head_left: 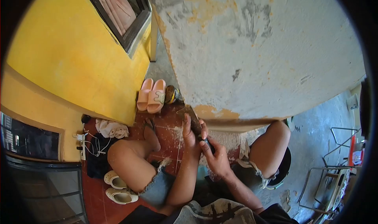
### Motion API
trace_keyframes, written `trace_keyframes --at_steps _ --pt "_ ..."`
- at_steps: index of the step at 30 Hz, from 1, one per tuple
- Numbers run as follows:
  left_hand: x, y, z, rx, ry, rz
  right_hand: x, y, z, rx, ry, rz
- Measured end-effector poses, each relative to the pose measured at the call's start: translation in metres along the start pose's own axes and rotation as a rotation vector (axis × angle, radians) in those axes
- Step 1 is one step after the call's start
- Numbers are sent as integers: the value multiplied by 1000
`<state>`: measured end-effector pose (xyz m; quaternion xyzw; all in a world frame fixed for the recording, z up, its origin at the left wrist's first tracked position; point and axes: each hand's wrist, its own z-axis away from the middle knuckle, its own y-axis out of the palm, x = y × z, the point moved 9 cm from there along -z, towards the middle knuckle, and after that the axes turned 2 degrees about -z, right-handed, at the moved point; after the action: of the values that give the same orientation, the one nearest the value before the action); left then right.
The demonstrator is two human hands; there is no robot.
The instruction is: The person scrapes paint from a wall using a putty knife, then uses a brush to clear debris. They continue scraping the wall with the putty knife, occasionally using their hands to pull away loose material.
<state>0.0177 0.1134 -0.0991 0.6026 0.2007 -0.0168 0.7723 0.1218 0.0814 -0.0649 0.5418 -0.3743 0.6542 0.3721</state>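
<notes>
I sit low with my knees apart over a red tiled floor (165, 125). My left hand (190, 135) grips a dark brownish piece of wood (194, 123), whose flat upper end points away from me toward the grey wall. My right hand (214, 157) is closed around a small dark tool (210, 146) pressed against the lower part of that piece. Both hands touch each other around it. Pale dust or shavings (177, 131) lie on the floor beneath them.
A worn grey wall (260, 50) rises just ahead, a yellow wall (75, 54) with a window to the left. Pink slippers (151, 94), white clogs (118, 188), a cloth (112, 128), a power strip (82, 145), and metal frames (330, 176) at right.
</notes>
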Motion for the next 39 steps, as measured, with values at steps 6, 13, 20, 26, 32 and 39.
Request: trace_keyframes --at_steps 6,13,20,26,32,39 --pt "2 0 -1 102 -8 53 -4 -6 -2 20 102 9" --pt "1 4 -1 145 7 61 -2 -5 -1 14 59 85" --pt "1 1 -1 1 22 33 -6 -3 3 -13 -5 32" --pt "0 9 0 156 7 41 6 -7 0 -26 -55 71" --pt "-5 4 -4 129 63 108 9 -2 -1 54 75 19" --pt "10 -2 -1 90 -34 54 -1 -6 1 26 113 -36"
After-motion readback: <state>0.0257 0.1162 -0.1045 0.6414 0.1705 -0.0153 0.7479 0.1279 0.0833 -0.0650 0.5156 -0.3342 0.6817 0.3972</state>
